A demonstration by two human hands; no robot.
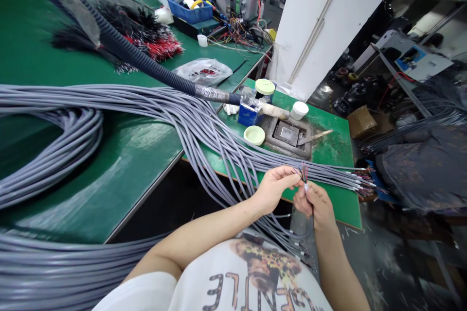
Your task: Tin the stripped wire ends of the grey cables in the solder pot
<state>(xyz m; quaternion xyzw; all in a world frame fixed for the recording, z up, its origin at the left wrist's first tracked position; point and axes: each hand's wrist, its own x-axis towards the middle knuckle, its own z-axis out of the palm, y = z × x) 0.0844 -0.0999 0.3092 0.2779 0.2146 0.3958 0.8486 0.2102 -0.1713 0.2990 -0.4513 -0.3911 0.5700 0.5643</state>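
Grey cables (219, 148) are fanning across the green table (343, 209) toward its near right corner, where your left hand (273, 188) is gripping a cable end with closed fingers and your right hand (315, 206), just beside it, is pinching thin coloured wires (303, 172).

Obstacle: gray cables (146, 116) L of hands (273, 188)
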